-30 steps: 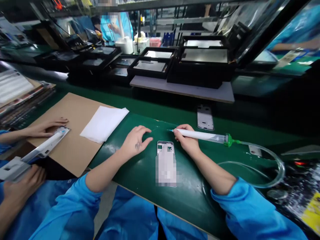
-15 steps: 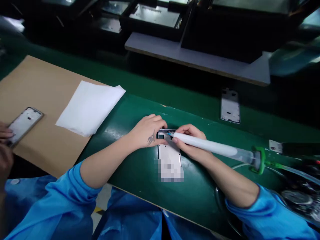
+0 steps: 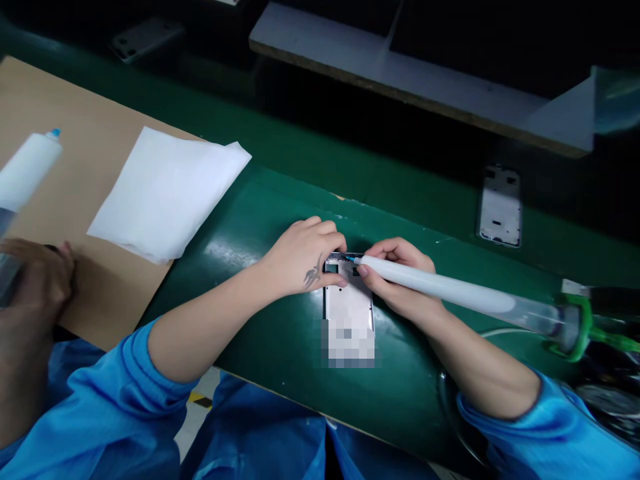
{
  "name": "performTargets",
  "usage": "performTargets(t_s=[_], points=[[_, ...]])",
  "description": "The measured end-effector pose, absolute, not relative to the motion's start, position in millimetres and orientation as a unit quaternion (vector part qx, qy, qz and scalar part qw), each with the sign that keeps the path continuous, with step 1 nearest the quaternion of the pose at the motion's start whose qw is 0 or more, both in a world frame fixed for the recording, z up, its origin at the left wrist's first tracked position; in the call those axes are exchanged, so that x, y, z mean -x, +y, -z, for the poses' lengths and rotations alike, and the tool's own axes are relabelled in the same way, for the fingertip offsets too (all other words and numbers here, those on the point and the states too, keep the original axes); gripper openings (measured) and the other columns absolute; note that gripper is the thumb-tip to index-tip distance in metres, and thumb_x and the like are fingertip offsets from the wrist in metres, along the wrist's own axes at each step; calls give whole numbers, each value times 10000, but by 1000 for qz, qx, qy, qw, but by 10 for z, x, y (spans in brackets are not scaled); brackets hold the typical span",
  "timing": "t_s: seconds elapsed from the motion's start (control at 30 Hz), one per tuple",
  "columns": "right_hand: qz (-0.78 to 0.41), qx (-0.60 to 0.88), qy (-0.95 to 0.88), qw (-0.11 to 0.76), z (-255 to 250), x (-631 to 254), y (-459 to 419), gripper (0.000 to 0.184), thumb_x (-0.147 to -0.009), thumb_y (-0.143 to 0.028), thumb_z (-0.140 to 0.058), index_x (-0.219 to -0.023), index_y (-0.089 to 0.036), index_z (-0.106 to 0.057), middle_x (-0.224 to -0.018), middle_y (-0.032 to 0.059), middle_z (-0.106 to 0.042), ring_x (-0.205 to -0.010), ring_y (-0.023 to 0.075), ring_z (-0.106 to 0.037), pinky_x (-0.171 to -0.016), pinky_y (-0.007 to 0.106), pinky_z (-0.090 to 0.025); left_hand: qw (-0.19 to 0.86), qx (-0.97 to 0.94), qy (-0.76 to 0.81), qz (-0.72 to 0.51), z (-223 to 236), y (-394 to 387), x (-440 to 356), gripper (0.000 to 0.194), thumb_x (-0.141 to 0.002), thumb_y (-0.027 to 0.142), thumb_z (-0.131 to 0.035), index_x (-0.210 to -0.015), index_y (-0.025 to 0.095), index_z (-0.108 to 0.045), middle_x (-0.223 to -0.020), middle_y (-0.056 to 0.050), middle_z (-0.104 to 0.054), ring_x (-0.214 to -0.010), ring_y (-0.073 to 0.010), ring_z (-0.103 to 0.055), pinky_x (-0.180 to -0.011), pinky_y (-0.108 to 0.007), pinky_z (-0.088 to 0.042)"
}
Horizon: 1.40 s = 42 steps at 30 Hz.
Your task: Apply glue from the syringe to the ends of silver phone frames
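A silvery phone frame (image 3: 350, 300) lies on the green bench before me, its lower end blurred into pixels. My left hand (image 3: 307, 260) grips its upper left part, the thumb on its face and the fingers curled at the top edge. In my right hand (image 3: 405, 270) is a white glue syringe (image 3: 440, 283) with a green clamp (image 3: 580, 327) at its rear end. The syringe's thin blue tip points left at the frame's top edge, close to my left fingers. Whether the tip touches the frame I cannot tell.
A co-worker's hand (image 3: 37, 280) is at the left, by another white syringe (image 3: 30, 167) above brown cardboard (image 3: 100, 293). White paper (image 3: 170, 193) overlaps the cardboard. Another phone frame (image 3: 500, 207) lies at the back right, below a raised shelf (image 3: 425, 93).
My view has tilted down and shifted. Both my hands keep their hold, with the syringe tip still at the frame's top end. At the left, a white syringe and the co-worker's hand have come into view.
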State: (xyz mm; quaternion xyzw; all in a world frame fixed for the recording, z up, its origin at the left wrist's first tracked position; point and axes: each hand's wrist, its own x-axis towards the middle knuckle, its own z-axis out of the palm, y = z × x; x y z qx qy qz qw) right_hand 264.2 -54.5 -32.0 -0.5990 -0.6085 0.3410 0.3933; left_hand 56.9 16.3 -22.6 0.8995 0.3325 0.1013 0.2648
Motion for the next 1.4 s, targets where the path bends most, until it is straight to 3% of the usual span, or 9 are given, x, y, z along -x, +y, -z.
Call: performTargets(t_s=[1.4], points=[[-338,615,-625,343,255,-2688,-528,232,-727,-359,-815,-791,-254,-618,-655,4,-689,-518,157,-595,-470,282,-442,273,-895,337,-103,225,159,-577,473,-721,522,-878,-1007,191,-698,-969,-29,-655,-898,-223,-542,-787,-347,-399]])
